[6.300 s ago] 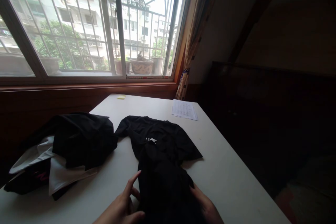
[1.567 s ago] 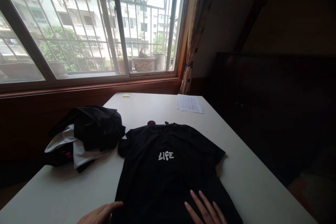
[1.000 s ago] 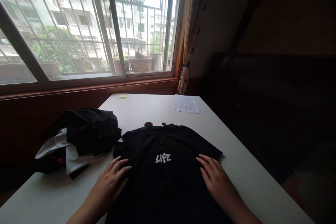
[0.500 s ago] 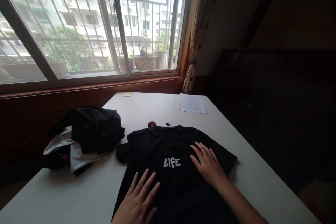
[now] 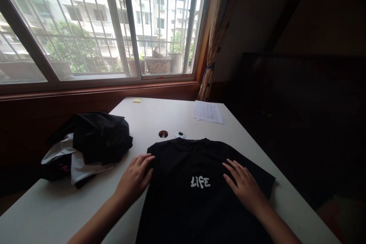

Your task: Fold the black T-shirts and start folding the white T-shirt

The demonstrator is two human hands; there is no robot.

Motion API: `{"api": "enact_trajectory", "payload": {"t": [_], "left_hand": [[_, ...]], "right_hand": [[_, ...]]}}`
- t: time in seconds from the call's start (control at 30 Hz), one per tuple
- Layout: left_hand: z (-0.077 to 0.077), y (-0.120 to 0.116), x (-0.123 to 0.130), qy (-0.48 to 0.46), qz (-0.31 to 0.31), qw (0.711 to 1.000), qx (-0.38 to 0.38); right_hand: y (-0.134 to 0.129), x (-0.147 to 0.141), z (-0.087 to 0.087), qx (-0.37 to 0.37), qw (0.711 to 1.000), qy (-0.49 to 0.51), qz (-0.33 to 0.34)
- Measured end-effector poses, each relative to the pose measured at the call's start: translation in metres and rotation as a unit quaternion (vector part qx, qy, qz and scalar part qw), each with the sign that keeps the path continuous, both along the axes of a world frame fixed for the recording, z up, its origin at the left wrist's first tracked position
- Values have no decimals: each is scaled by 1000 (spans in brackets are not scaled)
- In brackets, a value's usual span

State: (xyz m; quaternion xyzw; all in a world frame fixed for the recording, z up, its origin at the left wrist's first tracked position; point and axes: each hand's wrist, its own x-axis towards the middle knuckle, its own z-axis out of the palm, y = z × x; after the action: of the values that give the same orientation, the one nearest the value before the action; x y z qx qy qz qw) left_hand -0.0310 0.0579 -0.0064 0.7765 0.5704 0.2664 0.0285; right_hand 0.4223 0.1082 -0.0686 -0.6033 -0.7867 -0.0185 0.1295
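A black T-shirt (image 5: 183,206) lies spread on the white table, its collar toward the window and white "Life" lettering upside down from my side. My left hand (image 5: 137,175) is at its left shoulder edge. The fingers there are bent over the cloth, the thumb below them, and the left sleeve is hidden around that hand. On the right part of the shirt, below the right sleeve (image 5: 261,173), rests my right hand (image 5: 243,185), flat with fingers spread.
A heap of black and white clothes (image 5: 100,141) lies at the table's left edge. Beyond the collar are a round hole (image 5: 163,134) and a white round fitting (image 5: 180,135) in the table (image 5: 160,116). Papers (image 5: 208,112) and a yellow note (image 5: 137,100) lie toward the window.
The T-shirt has shifted right and slightly toward me, uncovering the hole and fitting. My left hand has moved from the shirt's lower left up to its shoulder edge. My right hand moved right with the shirt.
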Motion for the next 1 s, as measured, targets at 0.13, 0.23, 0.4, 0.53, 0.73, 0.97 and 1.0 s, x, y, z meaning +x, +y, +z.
{"api": "enact_trajectory", "payload": {"t": [0.13, 0.23, 0.4, 0.53, 0.73, 0.97, 1.0], "left_hand": [[-10, 50, -39, -61, 75, 992, -87], [-14, 72, -45, -111, 50, 977, -175], [-11, 80, -39, -140, 38, 969, -200], [-11, 72, -49, -205, 86, 958, -181], [-11, 61, -73, -136, 113, 971, -163], [2, 55, -80, 35, 182, 971, -150], [5, 54, -83, 51, 192, 969, -148]], "right_hand": [[0, -1, -1, 2, 1000, 0, -1], [0, -1, 0, 8, 1000, 1, -1], [0, -1, 0, 9, 1000, 6, -4], [0, 0, 0, 10, 1000, 1, -4], [0, 1, -2, 18, 1000, -11, -6], [-28, -18, -9, 8, 999, -7, -41], [-34, -23, -8, 0, 999, -7, -38]]}}
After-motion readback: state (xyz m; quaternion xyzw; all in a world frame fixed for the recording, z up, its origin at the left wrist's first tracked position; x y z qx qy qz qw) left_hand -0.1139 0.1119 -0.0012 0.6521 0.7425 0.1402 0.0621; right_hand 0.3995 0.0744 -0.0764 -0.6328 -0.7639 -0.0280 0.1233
